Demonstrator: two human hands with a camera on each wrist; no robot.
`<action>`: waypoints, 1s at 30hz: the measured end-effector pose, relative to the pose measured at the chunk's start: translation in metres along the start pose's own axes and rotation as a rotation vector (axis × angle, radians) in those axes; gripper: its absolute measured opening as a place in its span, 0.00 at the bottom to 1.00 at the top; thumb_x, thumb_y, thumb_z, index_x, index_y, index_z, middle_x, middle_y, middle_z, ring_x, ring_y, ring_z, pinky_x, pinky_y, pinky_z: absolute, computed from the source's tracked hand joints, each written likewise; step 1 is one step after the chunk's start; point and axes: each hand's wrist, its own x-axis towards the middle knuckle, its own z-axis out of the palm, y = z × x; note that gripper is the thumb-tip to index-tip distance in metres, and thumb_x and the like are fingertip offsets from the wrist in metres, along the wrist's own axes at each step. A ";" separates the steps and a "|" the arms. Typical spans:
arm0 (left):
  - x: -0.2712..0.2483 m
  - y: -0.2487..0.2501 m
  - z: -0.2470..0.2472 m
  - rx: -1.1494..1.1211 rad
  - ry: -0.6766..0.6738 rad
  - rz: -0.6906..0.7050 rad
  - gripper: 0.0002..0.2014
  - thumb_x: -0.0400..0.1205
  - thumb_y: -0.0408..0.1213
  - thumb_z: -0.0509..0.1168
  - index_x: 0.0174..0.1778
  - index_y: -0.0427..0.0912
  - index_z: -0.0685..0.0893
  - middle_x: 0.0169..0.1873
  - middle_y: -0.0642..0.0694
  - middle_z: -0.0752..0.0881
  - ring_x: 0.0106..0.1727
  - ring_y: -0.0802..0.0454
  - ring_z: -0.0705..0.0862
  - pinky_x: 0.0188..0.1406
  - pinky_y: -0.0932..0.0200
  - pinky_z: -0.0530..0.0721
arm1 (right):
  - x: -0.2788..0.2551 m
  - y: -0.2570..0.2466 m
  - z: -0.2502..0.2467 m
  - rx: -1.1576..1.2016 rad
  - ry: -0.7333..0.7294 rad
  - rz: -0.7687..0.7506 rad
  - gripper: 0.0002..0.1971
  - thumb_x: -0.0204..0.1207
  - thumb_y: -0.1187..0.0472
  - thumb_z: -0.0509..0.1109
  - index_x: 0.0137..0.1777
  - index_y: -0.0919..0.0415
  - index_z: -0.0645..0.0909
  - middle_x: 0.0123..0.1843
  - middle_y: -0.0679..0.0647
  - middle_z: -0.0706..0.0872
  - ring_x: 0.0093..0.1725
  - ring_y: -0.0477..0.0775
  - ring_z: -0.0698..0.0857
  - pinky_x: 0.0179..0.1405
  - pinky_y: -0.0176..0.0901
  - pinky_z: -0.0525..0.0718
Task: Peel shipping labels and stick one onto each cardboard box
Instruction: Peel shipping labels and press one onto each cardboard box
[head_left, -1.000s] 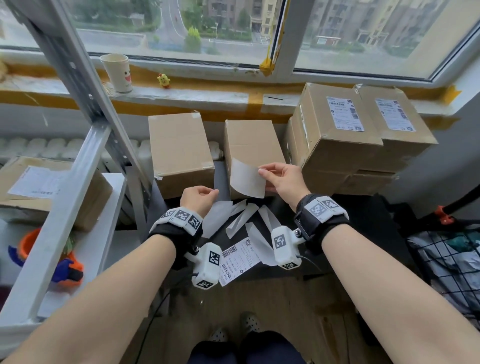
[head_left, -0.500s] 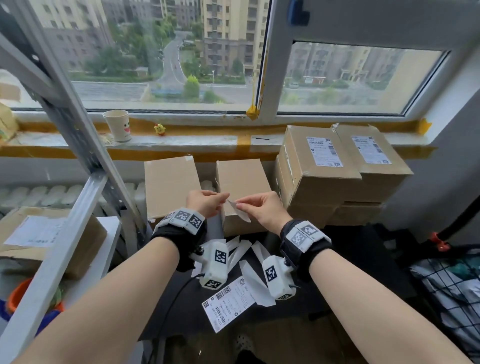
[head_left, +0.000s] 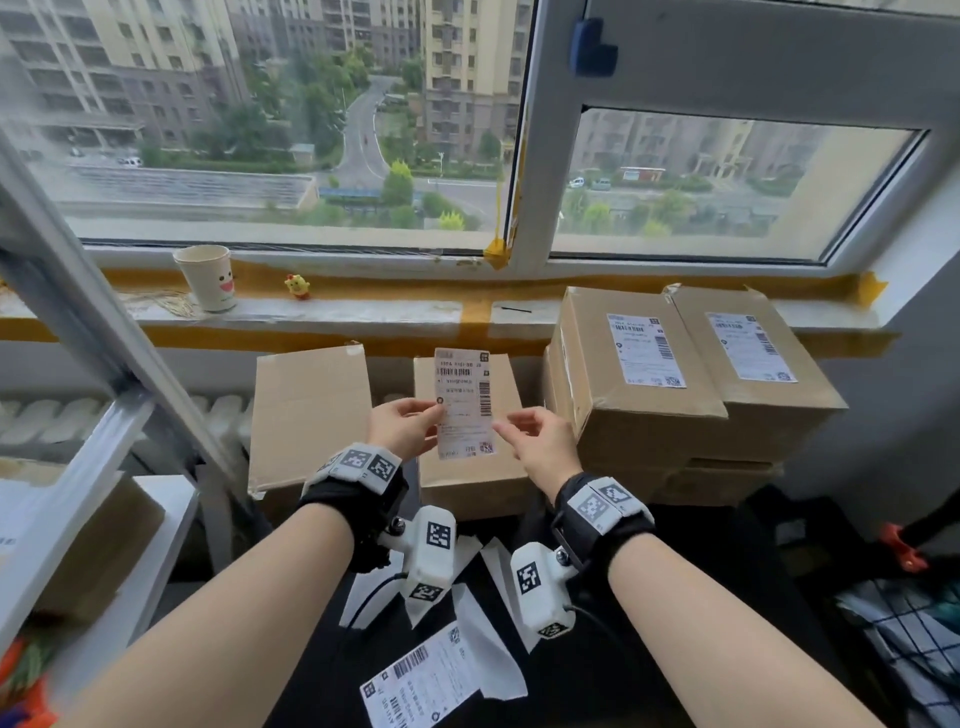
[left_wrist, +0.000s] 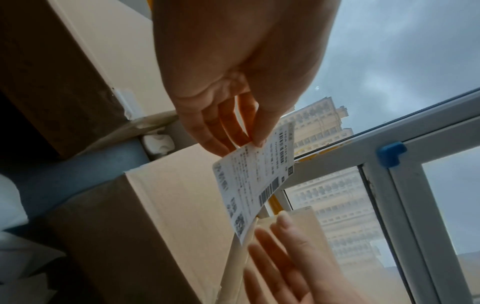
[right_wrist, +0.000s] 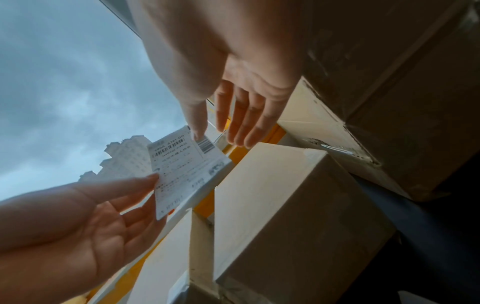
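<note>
A shipping label (head_left: 464, 402) stood upright in the air, printed side toward us, above the middle cardboard box (head_left: 470, 447). We pinched its left edge between the thumb and fingers of our left hand (head_left: 402, 426). Our right hand (head_left: 537, 441) lay just beside the right edge, fingers straight and slightly apart; whether the thumb touched the label we could not tell. A bare box (head_left: 306, 410) sat to the left, labelled boxes (head_left: 670, 374) to the right, and backing strips (head_left: 488, 660) lay near our wrists.

matt brown cardboard box (head_left: 467, 467), smooth white paper label (head_left: 464, 402)
</note>
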 end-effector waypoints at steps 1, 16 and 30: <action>0.005 -0.001 0.003 -0.013 0.002 -0.013 0.08 0.80 0.29 0.66 0.52 0.28 0.82 0.54 0.31 0.85 0.51 0.40 0.85 0.54 0.50 0.85 | 0.007 0.005 0.003 0.001 -0.011 0.042 0.17 0.72 0.54 0.75 0.56 0.62 0.81 0.52 0.54 0.87 0.53 0.54 0.86 0.57 0.54 0.87; 0.066 -0.027 0.027 0.301 0.071 -0.044 0.08 0.74 0.23 0.71 0.47 0.34 0.84 0.35 0.43 0.86 0.40 0.45 0.86 0.40 0.58 0.87 | 0.061 0.045 0.024 -0.127 -0.027 0.166 0.10 0.72 0.60 0.75 0.47 0.54 0.76 0.44 0.52 0.87 0.49 0.54 0.88 0.51 0.49 0.88; 0.075 -0.030 0.034 0.485 0.203 -0.027 0.20 0.68 0.31 0.78 0.54 0.42 0.81 0.39 0.45 0.89 0.47 0.47 0.88 0.53 0.50 0.87 | 0.057 0.031 0.024 -0.396 -0.033 0.138 0.17 0.74 0.56 0.73 0.57 0.52 0.69 0.45 0.50 0.87 0.43 0.50 0.84 0.39 0.42 0.82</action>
